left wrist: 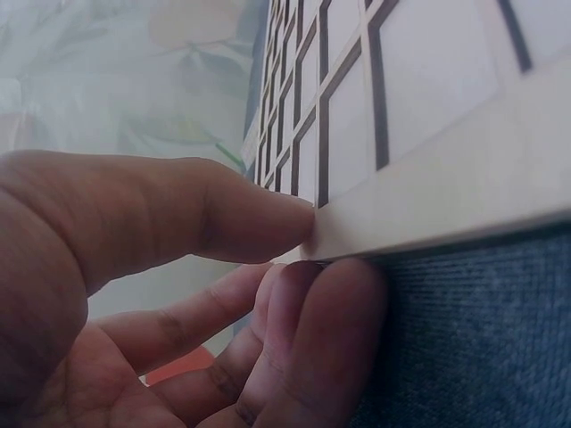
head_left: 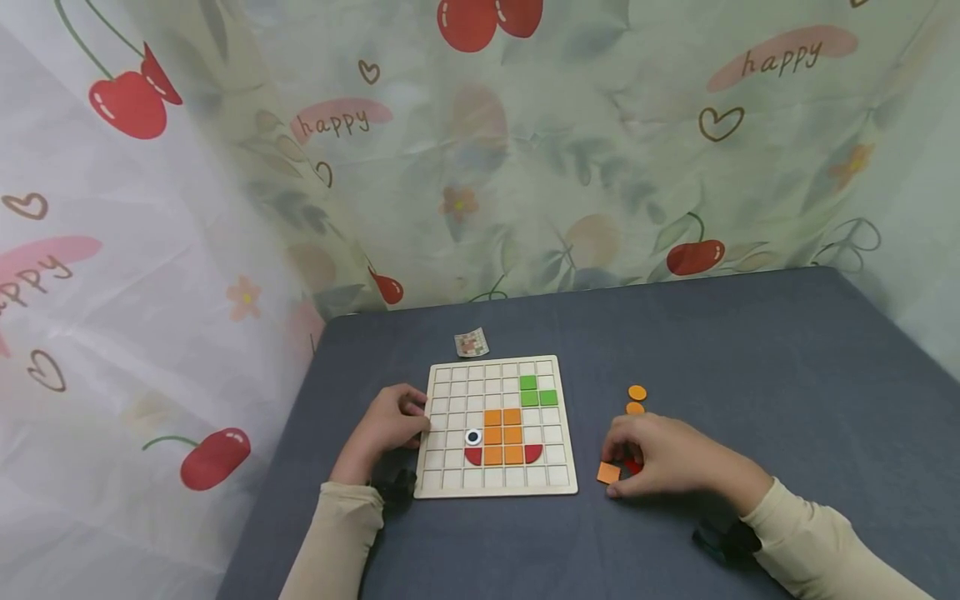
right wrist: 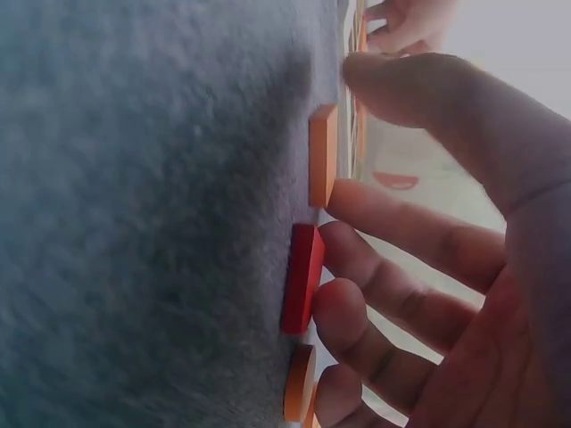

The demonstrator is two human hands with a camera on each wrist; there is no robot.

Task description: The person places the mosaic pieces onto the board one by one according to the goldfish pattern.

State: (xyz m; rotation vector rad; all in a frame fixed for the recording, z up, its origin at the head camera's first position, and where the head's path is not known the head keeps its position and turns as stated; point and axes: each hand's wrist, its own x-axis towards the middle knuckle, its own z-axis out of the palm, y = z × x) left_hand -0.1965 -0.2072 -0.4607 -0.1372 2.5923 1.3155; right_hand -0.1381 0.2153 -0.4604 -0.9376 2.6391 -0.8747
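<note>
One loose orange square tile point(head_left: 608, 473) is the thing to watch: on the dark cloth point(head_left: 750, 400), just left of the right hand point(head_left: 667, 457), in the space between index finger and thumb. Right hand is clearly nearer; left hand point(head_left: 386, 425) is well apart, on the far side of the board point(head_left: 495, 493). Tile is square, so no long axis; it lies flat, slightly skewed against the board's edges.

Right hand state: fingers spread, no pinch. Wrist view has the index fingertip at one end of the tile, looks like contact; thumb tip is off the opposite end, gap visible. Left hand pinches the board's left edge, thumb on top of the frame, fingers against the side.

In the way: one red piece point(right wrist: 302, 281) right next to the tile, middle fingertips at it. Mostly hidden from the head view, shape can't tell. My read: the thumb closing on the tile without dragging the red one is the tight bit.

Rest: two orange discs point(head_left: 637, 392) beyond the right hand. On the board, six orange tiles point(head_left: 492, 436), three green tiles point(head_left: 529, 398), two red corner pieces point(head_left: 533, 453), one eye piece point(head_left: 473, 437). Small printed card point(head_left: 472, 342) just past the board's far edge.
</note>
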